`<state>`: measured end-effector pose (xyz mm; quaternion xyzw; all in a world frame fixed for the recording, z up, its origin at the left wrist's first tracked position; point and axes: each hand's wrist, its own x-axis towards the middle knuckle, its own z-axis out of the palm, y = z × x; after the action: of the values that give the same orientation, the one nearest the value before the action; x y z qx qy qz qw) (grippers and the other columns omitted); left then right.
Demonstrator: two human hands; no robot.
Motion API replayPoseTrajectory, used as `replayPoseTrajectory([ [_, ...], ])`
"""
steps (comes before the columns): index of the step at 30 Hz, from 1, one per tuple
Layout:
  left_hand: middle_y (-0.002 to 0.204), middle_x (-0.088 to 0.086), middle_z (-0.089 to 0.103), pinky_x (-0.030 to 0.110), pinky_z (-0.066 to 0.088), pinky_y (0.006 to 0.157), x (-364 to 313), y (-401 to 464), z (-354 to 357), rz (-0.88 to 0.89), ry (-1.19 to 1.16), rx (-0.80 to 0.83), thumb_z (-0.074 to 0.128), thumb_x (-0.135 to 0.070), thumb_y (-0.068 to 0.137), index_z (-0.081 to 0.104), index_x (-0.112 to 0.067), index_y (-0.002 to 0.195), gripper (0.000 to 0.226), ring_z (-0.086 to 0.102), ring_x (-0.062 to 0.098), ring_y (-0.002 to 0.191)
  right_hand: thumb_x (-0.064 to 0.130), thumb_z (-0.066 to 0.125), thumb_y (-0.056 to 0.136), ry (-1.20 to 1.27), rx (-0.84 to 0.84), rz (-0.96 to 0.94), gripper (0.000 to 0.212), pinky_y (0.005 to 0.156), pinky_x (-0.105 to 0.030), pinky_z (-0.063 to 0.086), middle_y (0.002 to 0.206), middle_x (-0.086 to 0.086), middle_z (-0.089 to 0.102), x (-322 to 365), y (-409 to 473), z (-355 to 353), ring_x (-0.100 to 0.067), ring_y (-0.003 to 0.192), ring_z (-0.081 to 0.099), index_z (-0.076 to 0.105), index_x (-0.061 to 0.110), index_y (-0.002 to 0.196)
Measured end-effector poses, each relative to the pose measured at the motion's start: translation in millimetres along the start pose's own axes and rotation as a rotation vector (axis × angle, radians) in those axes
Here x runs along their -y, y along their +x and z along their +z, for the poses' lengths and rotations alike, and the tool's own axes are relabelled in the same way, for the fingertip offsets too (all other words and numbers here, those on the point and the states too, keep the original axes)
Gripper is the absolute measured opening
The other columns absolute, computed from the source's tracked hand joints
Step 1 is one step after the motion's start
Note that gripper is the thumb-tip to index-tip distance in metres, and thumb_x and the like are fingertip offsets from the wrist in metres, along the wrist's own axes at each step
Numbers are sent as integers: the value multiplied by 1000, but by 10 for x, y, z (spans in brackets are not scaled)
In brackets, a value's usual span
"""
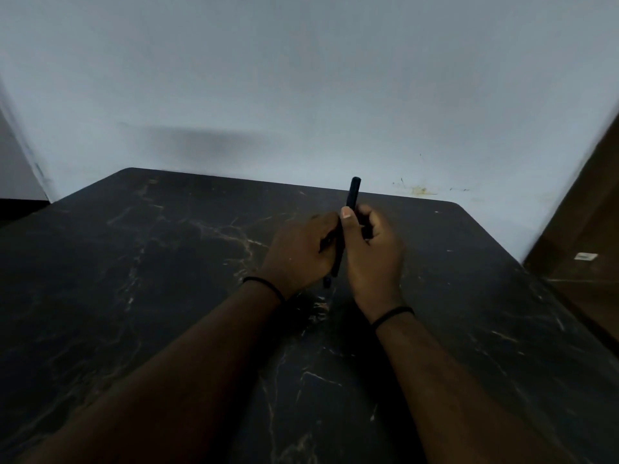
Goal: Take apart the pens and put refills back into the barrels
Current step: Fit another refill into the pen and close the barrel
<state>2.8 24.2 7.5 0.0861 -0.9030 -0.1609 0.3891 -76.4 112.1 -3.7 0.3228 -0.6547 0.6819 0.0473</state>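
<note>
A dark pen [352,195] stands nearly upright above the black marble table [134,262], held between both hands. My right hand [375,259] is wrapped around its upper half, thumb pressed along the barrel. My left hand [301,252] grips the lower half from the left side. The pen's top end sticks out above my fingers. Its lower end [327,281] shows below my palms, just over the tabletop. The middle of the pen is hidden by my fingers, so I cannot tell whether it is in one piece.
A pale wall [301,95] rises right behind the table's far edge, with a yellowish stain [418,190] near the edge. A wooden door or panel [582,229] stands at the right. Thin black bands circle both wrists.
</note>
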Motion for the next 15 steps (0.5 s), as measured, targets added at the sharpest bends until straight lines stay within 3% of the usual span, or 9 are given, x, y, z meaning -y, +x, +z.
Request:
replayPoseTrajectory([
  [2,79,2,64,44,50,63,-8,-5,9,17,8,-7,57,-18,94,64,-10,93,11,60,23,67,40,58,96,-8,-32,1,32,75,-28,56,96,5,70,1,4,-5,-7,87,66,65,15,115],
  [4,73,-3,58,41,48,59,6,-22,34,-6,-52,-42,53,-25,94,58,-15,84,15,55,20,64,34,54,99,-23,-72,-68,18,67,-24,53,86,8,67,9,-13,-15,-4,76,64,59,19,107],
  [7,67,-9,53,29,43,55,118,-29,92,-134,-216,-177,38,-50,99,50,-26,77,34,48,7,58,34,53,100,-132,-104,-183,10,60,-13,46,82,15,60,13,-28,-33,0,74,61,43,33,102],
  [9,68,-16,52,16,37,51,209,-21,104,-244,-274,-267,27,-69,95,47,-30,78,48,46,4,56,33,59,97,-225,-48,-193,20,62,-20,50,85,17,58,-8,-51,-27,-2,76,60,39,38,99],
  [11,67,-17,52,17,37,51,296,-5,108,-326,-299,-369,23,-76,91,47,-34,76,51,46,4,55,34,62,94,-302,90,-177,21,64,-30,53,88,16,60,-32,-90,1,-2,77,60,42,39,98],
  [15,58,-14,51,31,37,53,380,21,114,-383,-342,-447,29,-75,91,48,-34,64,53,46,5,52,39,61,93,-445,257,-290,11,66,-34,51,86,13,61,1,-175,63,-5,77,59,54,35,100],
])
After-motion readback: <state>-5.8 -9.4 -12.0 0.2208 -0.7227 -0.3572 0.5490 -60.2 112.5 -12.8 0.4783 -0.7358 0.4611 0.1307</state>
